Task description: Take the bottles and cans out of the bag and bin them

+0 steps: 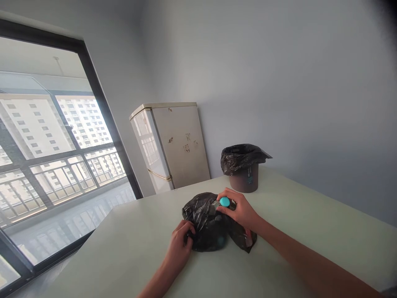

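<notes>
A crumpled black plastic bag [208, 231] lies on the pale green table [149, 244], bulging with contents mostly hidden inside. My left hand [181, 239] pinches the bag's left edge, its fingers curled into the film. At the bag's upper right, my right hand [240, 208] has thumb and fingers closed around a bottle with a turquoise cap [225, 201]. Only the cap and a little of the clear body show; the rest is hidden by the bag and fingers. Something reddish [248, 238] shows at the bag's lower right corner, under my right wrist.
Behind my right hand stands a brown trash bin [243, 183] lined with a black bag [231, 163], near the wall. A worn white refrigerator [182, 145] is beyond the table's far edge. To the left is a dark-framed glass door [102, 99].
</notes>
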Demonstrator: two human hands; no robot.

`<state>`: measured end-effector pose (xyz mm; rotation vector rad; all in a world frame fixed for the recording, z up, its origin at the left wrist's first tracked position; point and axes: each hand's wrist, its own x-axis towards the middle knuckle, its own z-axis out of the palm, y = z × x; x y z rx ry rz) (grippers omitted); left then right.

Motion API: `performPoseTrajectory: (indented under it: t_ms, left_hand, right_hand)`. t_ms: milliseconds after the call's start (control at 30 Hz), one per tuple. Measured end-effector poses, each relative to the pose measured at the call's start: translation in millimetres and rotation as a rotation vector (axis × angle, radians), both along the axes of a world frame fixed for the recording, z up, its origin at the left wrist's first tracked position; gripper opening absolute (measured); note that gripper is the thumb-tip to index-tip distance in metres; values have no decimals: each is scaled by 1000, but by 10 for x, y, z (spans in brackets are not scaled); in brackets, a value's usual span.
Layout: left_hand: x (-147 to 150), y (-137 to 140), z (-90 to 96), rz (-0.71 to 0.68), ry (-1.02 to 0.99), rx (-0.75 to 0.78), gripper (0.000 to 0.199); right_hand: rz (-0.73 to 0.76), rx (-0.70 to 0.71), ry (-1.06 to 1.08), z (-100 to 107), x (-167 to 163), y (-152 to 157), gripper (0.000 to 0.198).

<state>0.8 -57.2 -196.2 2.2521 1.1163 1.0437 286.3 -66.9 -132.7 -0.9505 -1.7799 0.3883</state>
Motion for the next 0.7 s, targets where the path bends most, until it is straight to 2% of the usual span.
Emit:
performPoseTrajectory:
  t_ms: [167, 300, 433, 567, 700]
  left_hand:
    - [17, -13, 29, -11, -32, 14, 31]
    - [17, -13, 29, 8, -29, 42, 30]
    - [4, 2, 18, 20, -29, 58, 29]
    - [-11, 13, 13, 37, -41, 59, 29]
    - [-30, 31, -3, 57, -40, 59, 29]
  right_hand:
    - [131, -98, 103, -3, 63, 21, 29]
    - [212, -155, 291, -21, 101, 63, 36]
    - [136, -180, 536, -67, 121, 126, 41]
    - [-9, -100, 798, -78, 146, 171, 40]
    - [-37, -90, 1023, -15, 147, 163, 40]
